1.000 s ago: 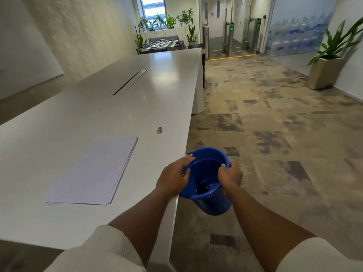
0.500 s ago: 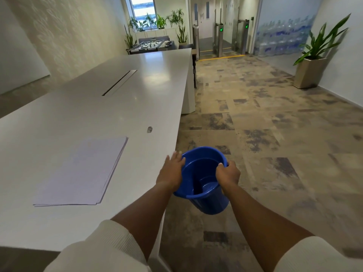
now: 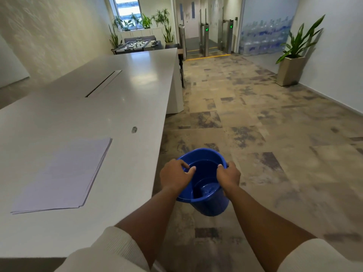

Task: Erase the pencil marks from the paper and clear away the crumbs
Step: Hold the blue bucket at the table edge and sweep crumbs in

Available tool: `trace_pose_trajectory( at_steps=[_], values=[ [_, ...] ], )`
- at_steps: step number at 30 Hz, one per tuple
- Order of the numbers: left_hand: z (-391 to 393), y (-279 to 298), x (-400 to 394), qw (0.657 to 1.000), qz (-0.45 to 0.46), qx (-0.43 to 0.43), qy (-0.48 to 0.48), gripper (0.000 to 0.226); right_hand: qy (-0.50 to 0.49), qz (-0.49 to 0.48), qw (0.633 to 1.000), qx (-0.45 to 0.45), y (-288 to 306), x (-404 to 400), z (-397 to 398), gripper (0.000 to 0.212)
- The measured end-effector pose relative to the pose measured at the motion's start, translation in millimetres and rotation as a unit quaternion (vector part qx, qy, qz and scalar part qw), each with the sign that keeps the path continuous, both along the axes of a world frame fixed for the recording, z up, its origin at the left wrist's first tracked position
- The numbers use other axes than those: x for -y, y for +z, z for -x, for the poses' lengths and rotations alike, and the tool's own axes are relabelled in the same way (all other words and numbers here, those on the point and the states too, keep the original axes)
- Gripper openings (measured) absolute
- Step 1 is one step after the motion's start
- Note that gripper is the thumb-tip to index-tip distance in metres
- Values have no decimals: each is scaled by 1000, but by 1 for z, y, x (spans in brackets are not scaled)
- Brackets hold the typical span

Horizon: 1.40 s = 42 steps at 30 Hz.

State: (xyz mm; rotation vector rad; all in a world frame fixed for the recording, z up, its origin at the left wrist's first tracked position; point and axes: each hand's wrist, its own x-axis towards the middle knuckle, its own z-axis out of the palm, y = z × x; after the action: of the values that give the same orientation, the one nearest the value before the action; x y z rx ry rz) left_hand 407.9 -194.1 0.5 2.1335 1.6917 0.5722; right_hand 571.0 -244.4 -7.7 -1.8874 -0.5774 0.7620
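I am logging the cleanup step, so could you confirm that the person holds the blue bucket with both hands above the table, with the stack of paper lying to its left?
Not quite: the head view shows the blue bucket held beyond the table edge, over the floor. Left hand and right hand both grip its rim, and the stack of paper does lie to its left.

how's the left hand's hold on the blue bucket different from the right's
The left hand lies over the near-left rim of the blue bucket, its fingers spread loosely. The right hand is clenched tighter on the right rim. Both curl over the rim, holding the bucket off the table edge, above the floor.
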Motion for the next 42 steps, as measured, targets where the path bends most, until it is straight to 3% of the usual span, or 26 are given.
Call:
trace_pose_trajectory(
  at_steps=[4,13,17,21,34,42],
  values=[
    [-5,-11,0,996,26,-76,24,40,-4,-9,1000,-4,0,13,-16,9],
    [-26,-21,15,979,164,75,94,69,-19,-21,1000,-5,-5,34,-49,6],
    [-34,-31,18,958,225,138,115,57,-23,-21,999,-5,-11,40,-63,8],
    [-38,-44,21,958,210,172,96,40,-22,-10,1000,-12,-22,45,-73,10],
    [-49,-74,38,956,225,136,129,44,-2,68,997,31,-64,62,-92,16],
    [-48,-116,46,939,272,159,141,39,22,128,990,58,-105,70,-97,23]
  ],
)
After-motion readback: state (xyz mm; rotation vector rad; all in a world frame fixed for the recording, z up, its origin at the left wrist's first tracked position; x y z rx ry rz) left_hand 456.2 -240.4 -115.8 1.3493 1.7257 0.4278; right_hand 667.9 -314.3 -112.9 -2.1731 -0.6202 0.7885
